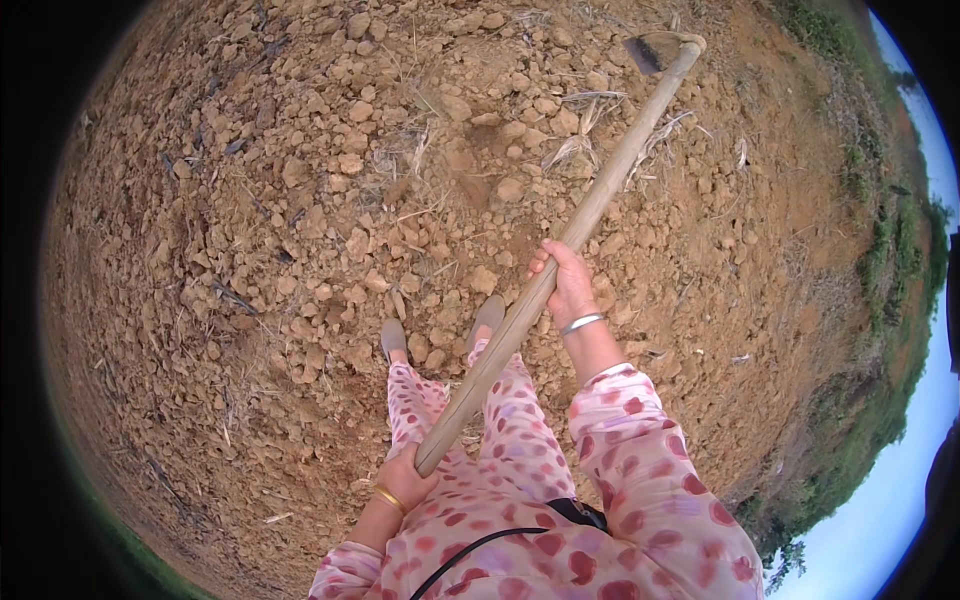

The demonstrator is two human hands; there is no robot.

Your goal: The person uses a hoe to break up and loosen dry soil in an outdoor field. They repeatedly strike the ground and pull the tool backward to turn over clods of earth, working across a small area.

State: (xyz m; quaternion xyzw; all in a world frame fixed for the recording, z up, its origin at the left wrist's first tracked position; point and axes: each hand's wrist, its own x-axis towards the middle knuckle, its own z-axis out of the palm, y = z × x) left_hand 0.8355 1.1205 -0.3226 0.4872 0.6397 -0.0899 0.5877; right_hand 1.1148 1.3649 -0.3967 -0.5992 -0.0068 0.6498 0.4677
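A hoe with a long wooden handle point(600, 195) slants across the view from lower centre to upper right. My left hand point(406, 477) is closed round its butt end, near my waist; a gold-coloured bangle is on that wrist. Farther up, about mid-handle, my right hand point(561, 276) grips the wood, below a silver-coloured bangle point(582, 323) on the wrist. The dark metal hoe blade point(643, 56) is at the far end, over the cloddy soil; whether it touches the ground I cannot tell.
Dry brown soil clods point(300, 172) surround my two shoes point(487, 315). Dry plant stalks point(576, 146) lie beside the handle. Green bushes point(889, 262) line the field's right edge. A black cable point(487, 538) crosses my spotted clothing.
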